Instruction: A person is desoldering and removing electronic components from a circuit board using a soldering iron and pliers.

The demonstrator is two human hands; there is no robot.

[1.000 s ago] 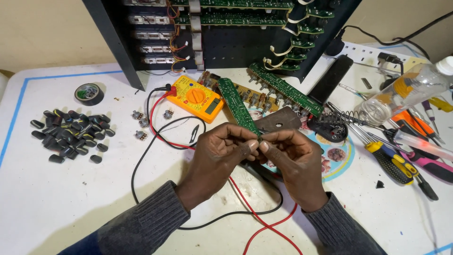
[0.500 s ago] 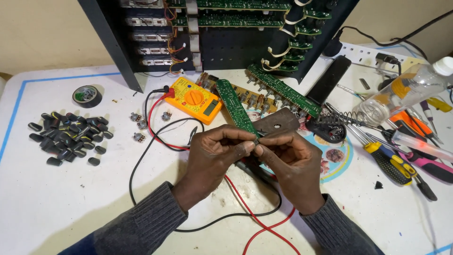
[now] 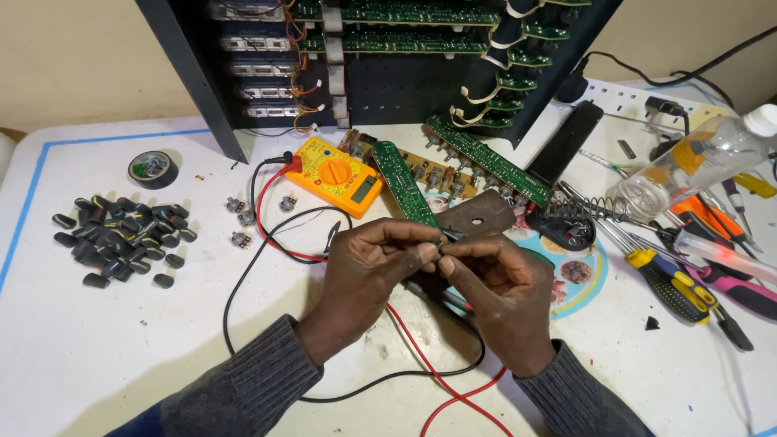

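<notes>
From my feed I see two bare hands, the left hand (image 3: 368, 271) and the right hand (image 3: 494, 291), with no gloves, rings or watch showing on either. Both forearms wear long sleeves of dark grey ribbed knit: the left sleeve (image 3: 243, 384) ends in a snug ribbed cuff at the wrist, and a strip of blue fabric shows along its lower edge near the frame's bottom. The right sleeve (image 3: 579, 400) has the same grey ribbing and cuff.

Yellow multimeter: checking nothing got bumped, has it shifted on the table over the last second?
No. The yellow multimeter lies at the same spot beside the green circuit board.
</notes>
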